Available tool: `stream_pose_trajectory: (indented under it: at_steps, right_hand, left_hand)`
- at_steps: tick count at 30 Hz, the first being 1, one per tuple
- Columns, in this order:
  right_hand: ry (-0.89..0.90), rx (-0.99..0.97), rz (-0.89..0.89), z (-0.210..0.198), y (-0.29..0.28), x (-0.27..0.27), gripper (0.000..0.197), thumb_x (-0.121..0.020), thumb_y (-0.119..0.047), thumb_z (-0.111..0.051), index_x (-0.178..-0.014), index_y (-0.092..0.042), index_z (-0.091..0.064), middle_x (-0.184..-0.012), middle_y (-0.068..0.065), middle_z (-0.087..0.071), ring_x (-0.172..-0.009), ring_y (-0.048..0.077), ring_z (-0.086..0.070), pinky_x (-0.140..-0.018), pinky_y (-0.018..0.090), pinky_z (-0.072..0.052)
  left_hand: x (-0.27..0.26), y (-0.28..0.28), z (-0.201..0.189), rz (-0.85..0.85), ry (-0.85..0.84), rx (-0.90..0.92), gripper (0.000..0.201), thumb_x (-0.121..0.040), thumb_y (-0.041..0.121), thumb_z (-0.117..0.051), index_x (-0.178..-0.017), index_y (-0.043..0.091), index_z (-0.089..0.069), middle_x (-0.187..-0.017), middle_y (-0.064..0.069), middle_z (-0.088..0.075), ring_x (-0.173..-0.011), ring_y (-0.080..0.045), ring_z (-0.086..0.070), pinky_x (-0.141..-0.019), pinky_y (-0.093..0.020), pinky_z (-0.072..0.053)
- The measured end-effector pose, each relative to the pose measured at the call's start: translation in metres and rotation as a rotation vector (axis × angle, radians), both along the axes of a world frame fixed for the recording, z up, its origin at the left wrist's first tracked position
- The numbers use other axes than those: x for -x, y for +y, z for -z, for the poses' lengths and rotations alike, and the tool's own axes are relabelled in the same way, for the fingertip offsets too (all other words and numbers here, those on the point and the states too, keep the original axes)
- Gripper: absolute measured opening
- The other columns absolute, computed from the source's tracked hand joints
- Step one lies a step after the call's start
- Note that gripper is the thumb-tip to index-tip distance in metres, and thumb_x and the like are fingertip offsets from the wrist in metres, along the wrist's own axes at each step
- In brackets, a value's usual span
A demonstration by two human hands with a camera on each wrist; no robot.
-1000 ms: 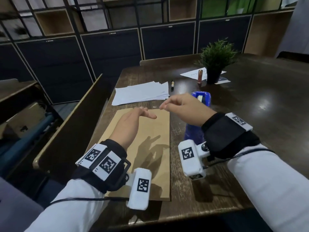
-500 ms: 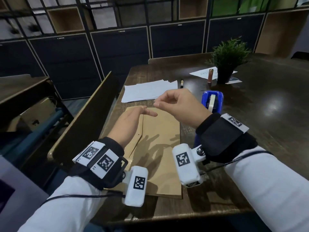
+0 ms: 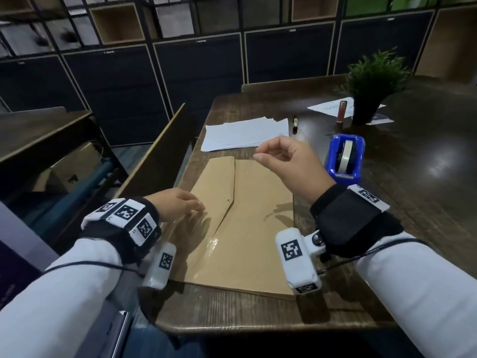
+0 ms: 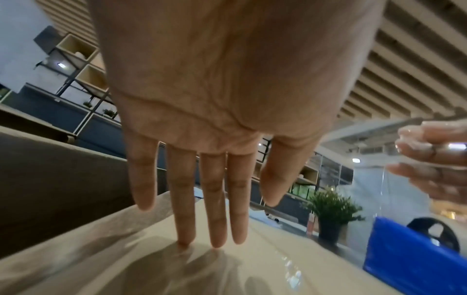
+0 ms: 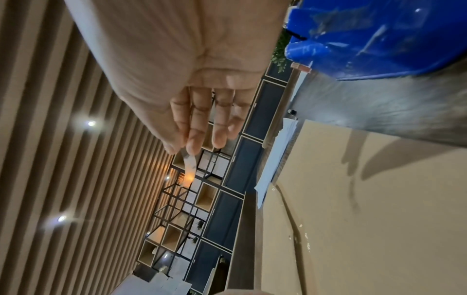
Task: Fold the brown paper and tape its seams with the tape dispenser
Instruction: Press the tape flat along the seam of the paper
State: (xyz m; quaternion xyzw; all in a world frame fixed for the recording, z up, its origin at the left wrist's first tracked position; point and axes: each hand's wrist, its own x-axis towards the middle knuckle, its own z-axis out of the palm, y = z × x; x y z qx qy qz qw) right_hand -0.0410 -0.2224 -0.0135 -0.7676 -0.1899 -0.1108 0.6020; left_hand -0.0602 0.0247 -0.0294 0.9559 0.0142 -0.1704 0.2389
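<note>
The folded brown paper sheet [image 3: 245, 223] lies flat near the front edge of the dark wooden table [image 3: 413, 202], its left flap pressed down by the straight, spread fingers of the left hand [image 3: 175, 205]. The right hand [image 3: 289, 164] hovers above the far end, thumb and forefinger pinching a short strip of clear tape [image 5: 189, 165]. That strip could easily curl and stick to itself or the fingers, or land crooked off the seam; if the left hand lifts early, the flap may spring open. The blue plastic tape dispenser [image 3: 346, 158] sits just right of the paper. Beyond lie loose white sheets [image 3: 245, 133] and a small potted green plant [image 3: 371, 81], none blocking the seam.
</note>
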Motion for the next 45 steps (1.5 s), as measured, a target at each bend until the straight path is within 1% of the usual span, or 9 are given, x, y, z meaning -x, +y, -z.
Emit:
stream_pose_trajectory:
  at_steps: [5,10,14,17,21,26,33,42,45]
  right_hand:
    - [0.099,0.038,-0.016,0.011,0.005,-0.002,0.004,-0.085,-0.014,-0.068,-0.090,-0.015,-0.067,-0.094,0.006,-0.066,-0.080,0.011,-0.055,-0.072,0.019,-0.048]
    - [0.176,0.063,-0.052,0.017,0.015,0.000,0.002,-0.084,-0.014,-0.069,-0.086,-0.014,-0.068,-0.089,0.001,-0.068,-0.081,0.011,-0.057,-0.077,0.026,-0.049]
    - [0.246,0.075,-0.109,0.023,0.025,0.006,0.003,-0.084,-0.010,-0.068,-0.085,-0.012,-0.068,-0.096,0.017,-0.071,-0.078,0.012,-0.059,-0.070,0.020,-0.049]
    - [0.318,0.097,-0.167,0.031,0.033,0.011,0.005,-0.084,-0.006,-0.068,-0.088,-0.009,-0.068,-0.088,0.011,-0.069,-0.073,0.010,-0.058,-0.061,0.011,-0.048]
    - [0.415,0.160,-0.212,0.045,0.041,0.015,0.004,-0.083,-0.008,-0.071,-0.084,-0.011,-0.068,-0.085,0.008,-0.068,-0.068,0.009,-0.057,-0.060,0.017,-0.049]
    - [0.542,0.141,-0.254,0.058,0.046,0.019,0.008,-0.082,-0.003,-0.071,-0.079,-0.010,-0.067,-0.074,0.004,-0.063,-0.063,0.011,-0.057,-0.049,0.016,-0.051]
    - [0.470,0.282,-0.280,0.065,0.052,0.018,0.009,-0.080,-0.005,-0.072,-0.079,-0.014,-0.068,-0.073,0.001,-0.066,-0.065,0.008,-0.059,-0.060,0.011,-0.048]
    - [0.489,0.324,-0.303,0.064,0.051,0.014,0.009,-0.078,-0.009,-0.075,-0.076,-0.017,-0.071,-0.072,-0.003,-0.068,-0.072,0.009,-0.062,-0.076,0.023,-0.051]
    - [0.487,0.333,-0.297,0.064,0.052,0.016,0.007,-0.078,-0.008,-0.074,-0.082,-0.013,-0.072,-0.073,-0.002,-0.068,-0.071,0.009,-0.061,-0.071,0.020,-0.050]
  left_hand:
    - [-0.003,-0.001,0.004,0.064,0.018,-0.188,0.031,-0.096,0.042,-0.048,-0.118,0.030,-0.066,-0.114,0.009,-0.065,-0.106,-0.009,-0.057,-0.095,-0.027,-0.042]
    - [0.004,-0.006,0.002,0.137,0.001,-0.269,0.025,-0.093,0.041,-0.053,-0.112,0.035,-0.068,-0.112,0.014,-0.065,-0.101,-0.007,-0.059,-0.093,-0.028,-0.047]
    - [0.012,-0.009,0.004,0.201,-0.020,-0.305,0.018,-0.089,0.039,-0.060,-0.106,0.041,-0.067,-0.109,0.020,-0.064,-0.099,-0.004,-0.059,-0.093,-0.030,-0.050]
    - [0.018,-0.012,0.005,0.244,-0.008,-0.359,0.028,-0.086,0.043,-0.065,-0.113,0.040,-0.065,-0.112,0.019,-0.062,-0.101,-0.004,-0.059,-0.093,-0.029,-0.050]
    - [0.021,-0.012,0.006,0.255,-0.025,-0.378,0.036,-0.083,0.046,-0.067,-0.118,0.040,-0.061,-0.114,0.020,-0.062,-0.101,-0.004,-0.059,-0.090,-0.028,-0.050]
    - [0.021,-0.012,0.007,0.277,-0.036,-0.419,0.038,-0.084,0.049,-0.063,-0.121,0.040,-0.061,-0.116,0.017,-0.060,-0.102,-0.007,-0.059,-0.090,-0.030,-0.050]
    - [0.022,-0.015,0.006,0.296,-0.048,-0.471,0.034,-0.088,0.052,-0.057,-0.120,0.042,-0.062,-0.105,0.019,-0.054,-0.103,-0.008,-0.057,-0.086,-0.027,-0.048]
    - [0.021,-0.015,0.009,0.273,-0.072,-0.463,0.034,-0.084,0.058,-0.058,-0.114,0.043,-0.065,-0.108,0.016,-0.061,-0.097,-0.008,-0.058,-0.082,-0.027,-0.049]
    - [0.021,-0.016,0.010,0.265,-0.065,-0.461,0.036,-0.082,0.059,-0.059,-0.114,0.042,-0.065,-0.102,0.018,-0.058,-0.096,-0.008,-0.058,-0.076,-0.025,-0.047]
